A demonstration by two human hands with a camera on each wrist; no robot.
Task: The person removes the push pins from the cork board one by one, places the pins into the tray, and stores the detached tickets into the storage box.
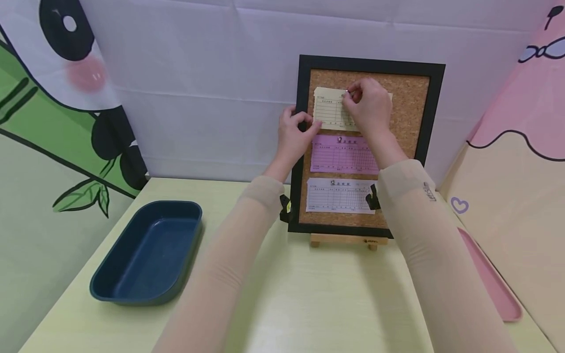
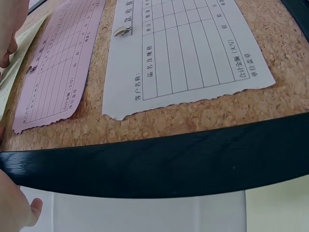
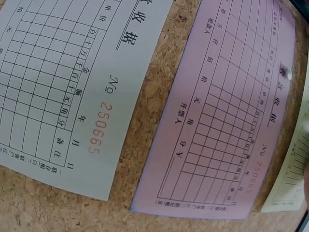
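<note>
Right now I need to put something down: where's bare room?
The table is bare between blue tray and pink tray, before the wooden stand, partly under sleeves. The blue tray is empty too. The corkboard is crowded: three slips, left hand and right hand at the top one.

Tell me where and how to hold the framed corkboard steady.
Probably best by the black side rails, coming from left and right: they are narrow and straight, clear of the three paper slips on the cork, while the bottom rail rests on the wooden stand.
</note>
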